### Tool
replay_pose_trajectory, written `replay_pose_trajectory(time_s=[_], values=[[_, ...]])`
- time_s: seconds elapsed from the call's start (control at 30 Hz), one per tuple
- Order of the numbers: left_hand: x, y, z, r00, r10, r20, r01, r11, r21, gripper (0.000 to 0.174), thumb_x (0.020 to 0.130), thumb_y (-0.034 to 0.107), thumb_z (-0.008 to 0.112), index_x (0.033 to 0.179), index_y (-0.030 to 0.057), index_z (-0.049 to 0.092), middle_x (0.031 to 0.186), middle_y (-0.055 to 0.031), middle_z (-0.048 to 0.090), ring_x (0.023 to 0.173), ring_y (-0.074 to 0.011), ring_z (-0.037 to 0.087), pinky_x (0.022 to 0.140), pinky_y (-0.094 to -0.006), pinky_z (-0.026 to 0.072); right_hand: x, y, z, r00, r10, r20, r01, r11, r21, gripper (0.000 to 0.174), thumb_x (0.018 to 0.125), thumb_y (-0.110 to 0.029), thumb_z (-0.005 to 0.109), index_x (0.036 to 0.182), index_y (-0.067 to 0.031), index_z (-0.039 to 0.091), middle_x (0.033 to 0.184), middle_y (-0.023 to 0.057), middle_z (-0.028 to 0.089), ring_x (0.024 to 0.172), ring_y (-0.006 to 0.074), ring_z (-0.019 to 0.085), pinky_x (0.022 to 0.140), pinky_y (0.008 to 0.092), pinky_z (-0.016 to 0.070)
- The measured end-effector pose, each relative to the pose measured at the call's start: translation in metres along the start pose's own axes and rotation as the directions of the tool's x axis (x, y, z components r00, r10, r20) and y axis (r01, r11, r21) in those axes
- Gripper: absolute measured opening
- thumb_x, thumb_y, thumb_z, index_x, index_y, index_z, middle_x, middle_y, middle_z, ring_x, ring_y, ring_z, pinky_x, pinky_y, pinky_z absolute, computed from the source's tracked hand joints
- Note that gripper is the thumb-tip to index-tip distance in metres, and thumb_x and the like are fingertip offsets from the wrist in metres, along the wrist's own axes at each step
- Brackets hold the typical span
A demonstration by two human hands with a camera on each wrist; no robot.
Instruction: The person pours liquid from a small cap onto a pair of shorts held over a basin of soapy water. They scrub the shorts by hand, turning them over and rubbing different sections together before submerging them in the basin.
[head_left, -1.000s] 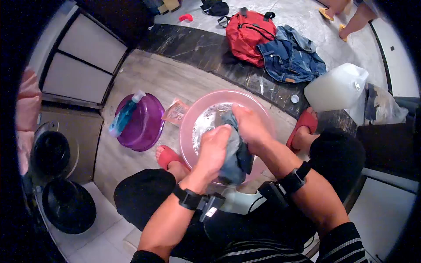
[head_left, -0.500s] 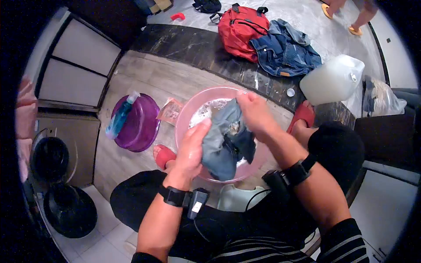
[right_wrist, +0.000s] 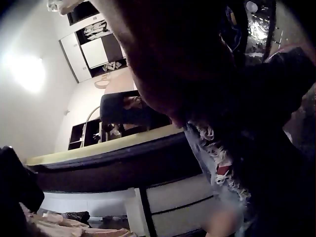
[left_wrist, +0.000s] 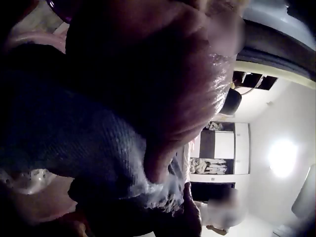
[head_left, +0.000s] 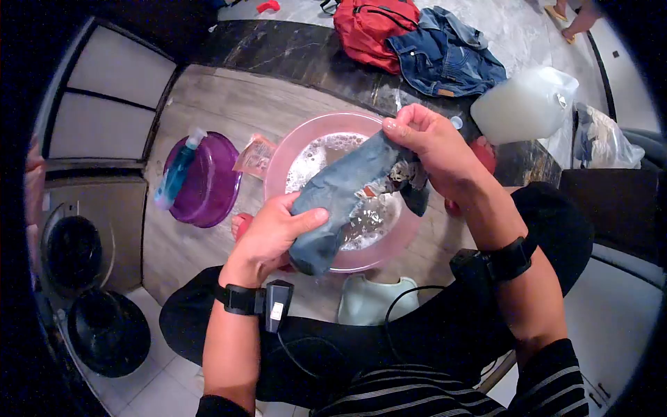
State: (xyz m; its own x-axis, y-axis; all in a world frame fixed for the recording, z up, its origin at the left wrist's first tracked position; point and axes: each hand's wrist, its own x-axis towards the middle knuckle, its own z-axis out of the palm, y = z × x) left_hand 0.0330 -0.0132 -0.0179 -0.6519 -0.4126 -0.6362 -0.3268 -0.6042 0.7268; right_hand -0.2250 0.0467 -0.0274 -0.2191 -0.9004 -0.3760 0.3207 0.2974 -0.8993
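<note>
A wet blue denim garment (head_left: pixel 333 184) with a frayed, ragged edge is stretched slantwise over a pink basin (head_left: pixel 276 163) of sudsy water. My left hand (head_left: pixel 272 229) grips its lower left end, thumb lying on top of the cloth. At the upper right end, my right hand (head_left: pixel 441 146) pinches the cloth between thumb and fingers. In the left wrist view the denim (left_wrist: pixel 118 148) runs under my thumb, mostly in shadow. The white frayed threads (right_wrist: pixel 222 165) show in the right wrist view below my right hand.
Left of the basin are a purple basin (head_left: pixel 226 198) with a blue bottle (head_left: pixel 179 170) across it and a packet (head_left: pixel 256 156). A red backpack (head_left: pixel 372 35), a denim jacket (head_left: pixel 448 59) and a whitish jug (head_left: pixel 524 104) lie beyond. A pale stool (head_left: pixel 375 299) sits in front.
The denim garment was bunched between both hands and is now spread out. My right hand has moved up and right, my left hand down and left. The head view has shifted.
</note>
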Motion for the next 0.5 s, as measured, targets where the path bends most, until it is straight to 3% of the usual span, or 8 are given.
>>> replay_pose_trajectory(time_s=[0.07,0.17,0.37,0.47,0.5], values=[[-0.005,0.007,0.002,1.000,0.002,0.001,-0.002,0.998,0.068,0.042,0.088,0.019,0.067,0.120,-0.0041,0.054,0.105,-0.0078,0.065,0.090,-0.0137,0.063,0.079,-0.0294,0.0522,-0.001,0.000,0.002,1.000,0.000,-0.028,0.002,0.998,0.062,0.019,0.088,-0.024,0.067,0.087,-0.0080,0.057,0.079,-0.0007,0.060,0.069,0.0082,0.053,0.062,0.0242,0.0454],[-0.003,-0.002,-0.001,0.998,0.058,0.012,-0.057,0.997,-0.061,0.040,0.093,0.024,0.060,0.121,-0.0044,0.054,0.107,-0.0091,0.065,0.092,-0.0155,0.063,0.081,-0.0305,0.0521,-0.001,0.000,0.000,0.999,0.041,0.027,-0.042,0.998,0.054,0.020,0.089,-0.025,0.065,0.091,-0.0066,0.059,0.081,-0.0002,0.061,0.071,0.0094,0.055,0.066,0.0249,0.0476],[-0.001,-0.005,0.002,0.987,0.157,-0.019,-0.156,0.947,-0.282,0.044,0.097,0.032,0.051,0.121,-0.0048,0.054,0.112,-0.0123,0.064,0.097,-0.0201,0.064,0.084,-0.0326,0.0521,-0.006,-0.011,0.007,0.975,0.189,0.116,-0.180,0.980,-0.089,0.025,0.093,-0.028,0.060,0.100,-0.0040,0.063,0.088,0.0000,0.064,0.077,0.0061,0.058,0.071,0.0228,0.0487],[0.000,-0.002,0.006,0.981,0.182,-0.063,-0.192,0.923,-0.333,0.043,0.097,0.031,0.051,0.120,-0.0051,0.055,0.111,-0.0130,0.064,0.097,-0.0203,0.064,0.084,-0.0332,0.0525,-0.011,-0.010,0.016,0.978,0.170,0.119,-0.148,0.974,-0.174,0.034,0.092,-0.035,0.060,0.095,-0.0023,0.069,0.085,0.0007,0.065,0.074,0.0091,0.057,0.067,0.0262,0.0473],[0.001,-0.003,0.006,0.980,0.187,-0.063,-0.197,0.919,-0.340,0.042,0.096,0.030,0.052,0.119,-0.0049,0.055,0.110,-0.0127,0.065,0.097,-0.0197,0.064,0.084,-0.0326,0.0523,-0.010,-0.010,0.016,0.963,0.235,0.132,-0.199,0.950,-0.239,0.033,0.093,-0.034,0.059,0.095,-0.0024,0.068,0.086,0.0003,0.065,0.074,0.0080,0.057,0.067,0.0251,0.0472]])
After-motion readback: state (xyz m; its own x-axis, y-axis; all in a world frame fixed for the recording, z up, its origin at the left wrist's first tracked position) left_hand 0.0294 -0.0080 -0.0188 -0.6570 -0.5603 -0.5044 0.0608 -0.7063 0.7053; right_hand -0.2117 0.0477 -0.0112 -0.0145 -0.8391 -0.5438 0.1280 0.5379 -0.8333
